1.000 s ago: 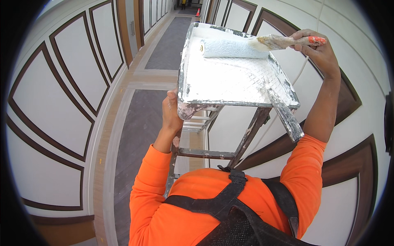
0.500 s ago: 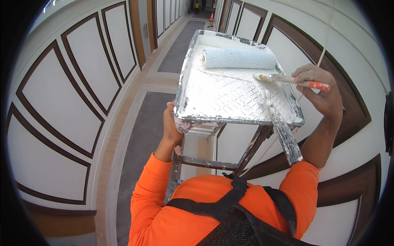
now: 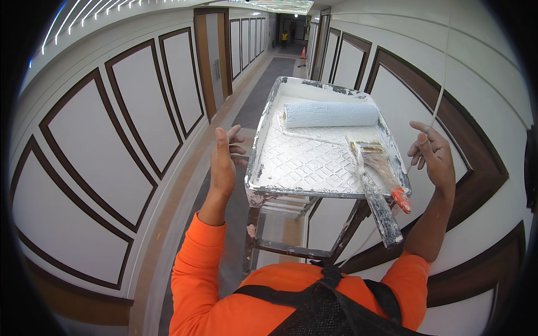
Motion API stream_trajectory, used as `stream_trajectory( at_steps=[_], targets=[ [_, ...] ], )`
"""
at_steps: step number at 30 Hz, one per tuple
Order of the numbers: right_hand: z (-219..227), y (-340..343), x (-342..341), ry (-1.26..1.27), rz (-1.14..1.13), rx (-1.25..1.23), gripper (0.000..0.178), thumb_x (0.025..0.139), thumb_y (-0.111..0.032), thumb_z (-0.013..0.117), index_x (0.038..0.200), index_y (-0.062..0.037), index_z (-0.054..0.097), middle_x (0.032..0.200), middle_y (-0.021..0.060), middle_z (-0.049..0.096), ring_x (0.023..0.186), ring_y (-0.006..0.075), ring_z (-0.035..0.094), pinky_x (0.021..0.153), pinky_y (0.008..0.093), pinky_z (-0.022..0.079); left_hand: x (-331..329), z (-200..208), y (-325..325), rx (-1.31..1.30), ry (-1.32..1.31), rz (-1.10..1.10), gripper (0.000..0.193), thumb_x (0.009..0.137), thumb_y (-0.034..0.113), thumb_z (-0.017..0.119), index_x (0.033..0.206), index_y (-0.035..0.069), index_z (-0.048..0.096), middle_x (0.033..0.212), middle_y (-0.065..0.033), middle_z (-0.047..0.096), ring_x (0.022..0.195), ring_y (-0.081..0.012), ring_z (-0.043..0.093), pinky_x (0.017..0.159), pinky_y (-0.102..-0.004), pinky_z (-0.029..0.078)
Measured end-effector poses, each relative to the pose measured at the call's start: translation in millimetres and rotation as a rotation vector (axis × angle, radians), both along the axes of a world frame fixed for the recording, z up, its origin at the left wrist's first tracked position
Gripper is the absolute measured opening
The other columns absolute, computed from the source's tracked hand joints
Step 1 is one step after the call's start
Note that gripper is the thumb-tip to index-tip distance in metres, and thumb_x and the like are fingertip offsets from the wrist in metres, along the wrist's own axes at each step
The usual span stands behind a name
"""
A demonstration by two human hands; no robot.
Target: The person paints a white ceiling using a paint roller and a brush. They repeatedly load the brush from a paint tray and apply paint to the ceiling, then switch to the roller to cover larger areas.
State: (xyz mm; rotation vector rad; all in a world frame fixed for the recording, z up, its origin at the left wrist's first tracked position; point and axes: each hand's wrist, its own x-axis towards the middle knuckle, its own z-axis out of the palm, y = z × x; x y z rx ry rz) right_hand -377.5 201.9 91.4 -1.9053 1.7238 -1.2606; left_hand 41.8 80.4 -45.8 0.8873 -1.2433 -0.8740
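Observation:
A paint tray (image 3: pixel 305 193) coated in white paint rests on top of a stepladder in front of me. Across its far part lies a pale paint roller (image 3: pixel 330 114). A paintbrush (image 3: pixel 383 169) with a red handle end leans in the tray's right side, bristles inside. Beside it rests a paint-crusted handle (image 3: pixel 380 210), sticking out over the near rim; what tool it belongs to is hard to make out. Off the tray's left edge, my left hand (image 3: pixel 225 162) is raised with fingers apart, holding nothing. To the tray's right, my right hand (image 3: pixel 432 154) is empty, its fingers loosely spread.
The paint-spattered stepladder (image 3: pixel 286 249) stands close to my body. A white cord (image 3: pixel 443 84) hangs along the right wall. Panelled walls with dark trim line both sides of the corridor. Farther along are an orange cone (image 3: pixel 303 52) and a person in yellow (image 3: pixel 284 38).
My right hand has let go of the paintbrush, which now lies in the tray. My left hand has come off the tray's left edge. The view has tilted up along the corridor.

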Motion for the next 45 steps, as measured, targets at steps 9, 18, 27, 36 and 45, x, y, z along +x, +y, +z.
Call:
stream_trajectory(
  at_steps=[9, 18, 27, 36, 45],
  targets=[
    [-58, -45, 19, -0.331, 0.017, 0.109, 0.073, 0.101, -0.06, 0.045, 0.123, 0.0078, 0.062, 0.102, 0.0145, 0.071, 0.091, 0.0163, 0.066, 0.085, 0.0285, 0.052, -4, 44, -49, 0.258, -0.137, -0.33, 0.111, 0.093, 0.08, 0.029, 0.142, -0.019, 0.038, 0.142, -0.0311, 0.049, 0.132, -0.0331, 0.05, 0.113, -0.0356, 0.033],
    [-53, -36, 37, -0.591, 0.212, 0.124, 0.068, 0.103, -0.051, 0.05, 0.125, 0.0127, 0.058, 0.114, 0.0196, 0.067, 0.1, 0.0186, 0.067, 0.087, 0.0296, 0.054, -37, 64, -37, 0.259, -0.042, -0.473, 0.091, 0.101, 0.069, 0.022, 0.146, -0.007, 0.042, 0.141, -0.0248, 0.052, 0.13, -0.0281, 0.053, 0.109, -0.0318, 0.04],
    [-57, -43, 30, -0.705, 0.331, 0.125, 0.055, 0.101, -0.041, 0.059, 0.117, 0.0117, 0.061, 0.106, 0.0182, 0.07, 0.089, 0.018, 0.07, 0.079, 0.0305, 0.058, -42, 66, -38, 0.202, 0.049, -0.603, 0.098, 0.098, 0.075, 0.022, 0.146, -0.008, 0.041, 0.139, -0.0254, 0.053, 0.127, -0.0293, 0.055, 0.107, -0.0336, 0.043],
    [-58, -43, 34, -0.751, 0.379, 0.103, 0.054, 0.098, -0.038, 0.065, 0.116, 0.012, 0.061, 0.104, 0.0183, 0.07, 0.086, 0.0184, 0.071, 0.076, 0.0306, 0.058, -29, 53, -59, 0.197, 0.098, -0.591, 0.091, 0.098, 0.069, 0.037, 0.145, -0.009, 0.042, 0.136, -0.0274, 0.055, 0.119, -0.0279, 0.06, 0.1, -0.0322, 0.048],
    [-61, -48, 23, -0.758, 0.404, 0.134, 0.051, 0.096, -0.031, 0.069, 0.121, 0.0118, 0.059, 0.108, 0.0187, 0.07, 0.089, 0.0193, 0.07, 0.079, 0.0307, 0.057, -28, 65, -48, 0.144, -0.001, -0.57, 0.081, 0.1, 0.062, 0.043, 0.143, -0.007, 0.044, 0.131, -0.0274, 0.057, 0.115, -0.0279, 0.063, 0.095, -0.0307, 0.052]
  ],
)
